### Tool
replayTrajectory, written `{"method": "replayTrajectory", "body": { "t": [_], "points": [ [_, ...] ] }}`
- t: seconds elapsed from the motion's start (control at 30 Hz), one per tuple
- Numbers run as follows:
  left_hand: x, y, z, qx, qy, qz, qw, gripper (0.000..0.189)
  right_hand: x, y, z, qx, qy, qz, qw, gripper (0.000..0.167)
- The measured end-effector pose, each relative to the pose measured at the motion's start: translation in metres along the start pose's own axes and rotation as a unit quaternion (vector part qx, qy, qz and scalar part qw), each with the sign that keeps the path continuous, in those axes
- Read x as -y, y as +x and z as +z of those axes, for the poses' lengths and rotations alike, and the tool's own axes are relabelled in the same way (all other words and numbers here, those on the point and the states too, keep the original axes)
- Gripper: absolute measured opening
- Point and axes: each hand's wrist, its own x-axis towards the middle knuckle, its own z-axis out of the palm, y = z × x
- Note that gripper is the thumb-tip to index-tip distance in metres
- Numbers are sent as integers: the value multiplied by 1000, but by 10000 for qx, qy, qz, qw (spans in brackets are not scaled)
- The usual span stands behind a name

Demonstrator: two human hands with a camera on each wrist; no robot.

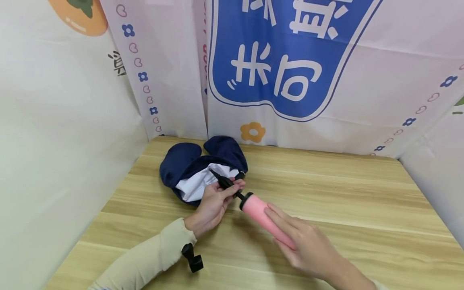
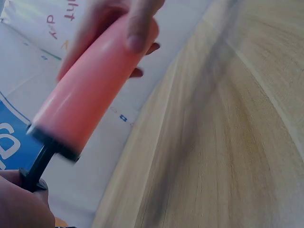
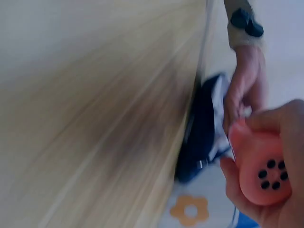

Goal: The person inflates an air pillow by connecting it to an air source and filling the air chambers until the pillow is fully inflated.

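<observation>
A hand air pump with a pink barrel (image 1: 267, 220) and a black nozzle end (image 1: 221, 180) slants between both hands. My left hand (image 1: 212, 203) grips the black end, where a thin black rod (image 2: 42, 164) joins the barrel in the left wrist view. Fingers of my right hand (image 1: 308, 243) wrap round the pink barrel. Its rounded end (image 3: 270, 178) with small dark holes faces the right wrist camera. Behind the left hand lies a navy fabric item (image 1: 181, 163) with two rounded lobes, open on a white lining (image 1: 195, 185). The nozzle tip overlaps this lining in the head view.
The wood-grain table (image 1: 344, 193) extends to the right and front. A printed white cloth backdrop (image 1: 177, 80) stands close behind the navy item, and a white wall (image 1: 65, 133) rises at left. A black wrist mount (image 1: 192, 257) juts from the left sleeve.
</observation>
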Motion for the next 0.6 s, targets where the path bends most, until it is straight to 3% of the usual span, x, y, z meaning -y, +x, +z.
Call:
{"method": "replayTrajectory", "body": {
  "t": [0.2,0.33,0.53,0.6],
  "points": [
    [-9,1,-2,-30,-132,-95,9999,40,-8,-36,-43,355,252,221,9988,67],
    [-9,1,2,-264,-153,-36,9995,36,-5,-41,-59,284,64,348,9990,55],
    [5,-5,15,-374,-348,-383,9980,19,10,-9,-33,-40,-316,-14,9995,53],
    [9,-7,15,-441,-358,-394,9976,18,12,4,-17,-215,-415,-159,9988,62]
  ]
}}
